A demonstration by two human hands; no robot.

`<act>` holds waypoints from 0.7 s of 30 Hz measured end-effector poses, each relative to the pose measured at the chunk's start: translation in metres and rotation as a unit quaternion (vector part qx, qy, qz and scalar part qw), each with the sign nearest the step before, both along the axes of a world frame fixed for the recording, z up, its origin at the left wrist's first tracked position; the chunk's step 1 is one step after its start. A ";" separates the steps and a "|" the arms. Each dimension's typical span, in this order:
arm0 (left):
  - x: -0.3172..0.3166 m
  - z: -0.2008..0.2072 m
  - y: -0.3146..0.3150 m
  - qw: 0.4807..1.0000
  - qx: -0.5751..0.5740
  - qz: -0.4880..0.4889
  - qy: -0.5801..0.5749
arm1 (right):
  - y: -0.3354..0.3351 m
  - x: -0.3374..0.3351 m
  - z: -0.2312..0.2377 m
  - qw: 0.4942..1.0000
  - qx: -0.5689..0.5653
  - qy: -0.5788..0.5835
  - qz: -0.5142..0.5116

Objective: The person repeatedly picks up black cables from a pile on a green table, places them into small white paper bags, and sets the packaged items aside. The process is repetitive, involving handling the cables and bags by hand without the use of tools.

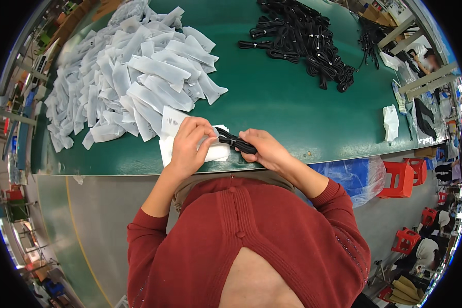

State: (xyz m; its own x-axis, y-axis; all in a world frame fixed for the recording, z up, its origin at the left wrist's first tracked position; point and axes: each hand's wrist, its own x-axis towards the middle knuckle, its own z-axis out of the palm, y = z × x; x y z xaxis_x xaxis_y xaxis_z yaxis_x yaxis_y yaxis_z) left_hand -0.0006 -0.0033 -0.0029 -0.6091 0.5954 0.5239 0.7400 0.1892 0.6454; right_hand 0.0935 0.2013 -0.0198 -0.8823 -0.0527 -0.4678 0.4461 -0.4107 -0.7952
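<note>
My right hand (264, 149) is closed around a coiled black cable bundle (236, 141), just above the near edge of the green table. The bundle's left end meets the fingers of my left hand (191, 146), which pinch the edge of a frosted plastic bag (215, 132). Much of that bag is hidden by my fingers, so I cannot tell how far the cable is inside it. Under and beside my left hand lie flat white bags (168, 123) with small print.
A large heap of filled frosted bags (159, 66) covers the table's left side. Coiled black cables (303, 41) are piled at the far right. A crumpled white wrapper (390, 123) lies near the right edge. Red stools (397, 179) and blue plastic sheeting (344, 177) are beyond the table's near-right edge.
</note>
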 end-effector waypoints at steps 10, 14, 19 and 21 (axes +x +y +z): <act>0.002 -0.024 -0.014 0.988 -0.051 0.057 -0.135 | 0.017 0.004 -0.006 0.992 0.041 0.114 -0.023; 0.005 -0.042 -0.017 0.969 0.014 0.063 -0.240 | 0.009 -0.007 -0.016 0.993 0.066 0.096 -0.021; 0.007 -0.054 -0.021 0.970 0.050 0.058 -0.232 | -0.021 -0.032 -0.012 0.895 0.400 0.197 0.019; 0.007 -0.059 -0.022 0.968 0.066 0.062 -0.233 | -0.033 -0.039 -0.013 0.867 0.436 0.240 0.008</act>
